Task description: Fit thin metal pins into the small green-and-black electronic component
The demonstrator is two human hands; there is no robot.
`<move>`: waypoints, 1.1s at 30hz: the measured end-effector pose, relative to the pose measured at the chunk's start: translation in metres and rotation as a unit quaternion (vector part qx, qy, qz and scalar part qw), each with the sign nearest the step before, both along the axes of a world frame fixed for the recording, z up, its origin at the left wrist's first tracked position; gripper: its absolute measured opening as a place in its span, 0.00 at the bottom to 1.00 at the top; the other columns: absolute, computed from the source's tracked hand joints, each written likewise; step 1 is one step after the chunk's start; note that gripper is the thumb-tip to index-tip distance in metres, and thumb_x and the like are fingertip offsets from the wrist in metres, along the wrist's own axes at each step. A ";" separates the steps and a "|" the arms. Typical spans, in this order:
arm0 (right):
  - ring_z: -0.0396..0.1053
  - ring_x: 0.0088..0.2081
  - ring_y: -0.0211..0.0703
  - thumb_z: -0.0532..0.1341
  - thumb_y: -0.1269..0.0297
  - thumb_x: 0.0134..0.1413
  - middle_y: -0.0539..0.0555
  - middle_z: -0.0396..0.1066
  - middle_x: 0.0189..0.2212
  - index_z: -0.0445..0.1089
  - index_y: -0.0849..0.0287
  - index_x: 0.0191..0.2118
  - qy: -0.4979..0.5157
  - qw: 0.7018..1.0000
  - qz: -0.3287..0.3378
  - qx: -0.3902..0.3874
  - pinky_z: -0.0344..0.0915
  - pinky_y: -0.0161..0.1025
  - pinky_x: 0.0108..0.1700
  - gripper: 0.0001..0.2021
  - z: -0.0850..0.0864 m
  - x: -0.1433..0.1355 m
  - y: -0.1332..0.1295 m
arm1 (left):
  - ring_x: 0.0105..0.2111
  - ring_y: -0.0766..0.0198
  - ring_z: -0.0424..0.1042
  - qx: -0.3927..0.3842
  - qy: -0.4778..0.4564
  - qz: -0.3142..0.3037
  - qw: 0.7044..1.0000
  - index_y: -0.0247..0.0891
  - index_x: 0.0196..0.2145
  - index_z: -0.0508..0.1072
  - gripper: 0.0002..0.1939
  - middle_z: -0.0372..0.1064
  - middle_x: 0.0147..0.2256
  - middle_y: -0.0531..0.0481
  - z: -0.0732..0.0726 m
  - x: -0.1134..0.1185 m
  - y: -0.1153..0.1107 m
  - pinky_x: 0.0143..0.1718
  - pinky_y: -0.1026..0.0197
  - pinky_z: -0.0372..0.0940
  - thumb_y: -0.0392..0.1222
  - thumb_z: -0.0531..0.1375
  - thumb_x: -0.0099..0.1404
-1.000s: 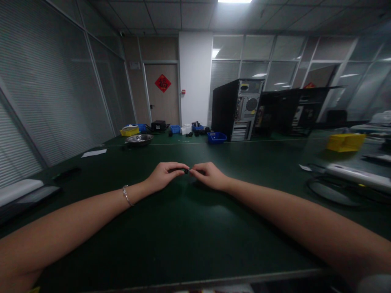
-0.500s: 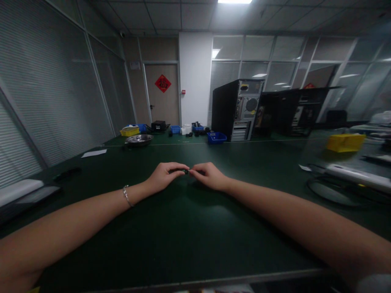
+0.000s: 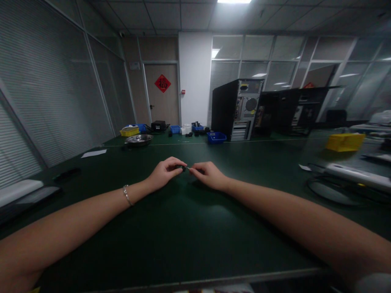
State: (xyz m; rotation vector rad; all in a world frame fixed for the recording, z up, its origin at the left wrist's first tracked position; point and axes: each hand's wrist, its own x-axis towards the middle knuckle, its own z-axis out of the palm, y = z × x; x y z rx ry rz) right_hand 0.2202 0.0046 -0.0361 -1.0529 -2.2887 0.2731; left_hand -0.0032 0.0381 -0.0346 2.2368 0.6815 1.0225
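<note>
Over the middle of the dark green table [image 3: 183, 228], my left hand [image 3: 166, 174] pinches a small black piece [image 3: 183, 168] between thumb and fingertips. It is too small for me to tell its kind. A thin, light-coloured pin-like bit [image 3: 187, 167] spans the narrow gap from that piece to my right hand [image 3: 207, 175]. The thumb and forefinger of my right hand are closed on the bit's end. Both hands are low over the table, fingertips facing each other. My fingers hide part of what they hold.
Behind my hands stand a metal dish [image 3: 139, 140], a blue bin [image 3: 216, 137] and a black computer case [image 3: 236, 110]. On the right are a yellow bin [image 3: 345, 142] and a cable [image 3: 317, 191]. A white sheet [image 3: 94, 153] and a dark flat device [image 3: 30, 199] lie left.
My left hand has shifted slightly left and up with the black piece, its fingers a little more bent. The gap between my fingertips is wider and shows the thin bit. My right hand barely moved.
</note>
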 end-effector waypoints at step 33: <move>0.61 0.25 0.35 0.51 0.57 0.63 0.50 0.67 0.24 0.70 0.61 0.31 -0.002 1.000 -0.019 0.011 0.52 0.33 0.30 0.16 -0.002 -0.001 0.001 | 0.49 0.56 0.69 -0.028 0.056 -0.044 0.997 0.41 0.58 0.63 0.24 0.66 0.54 0.44 -0.003 0.001 -0.003 0.51 0.52 0.64 0.34 0.56 0.64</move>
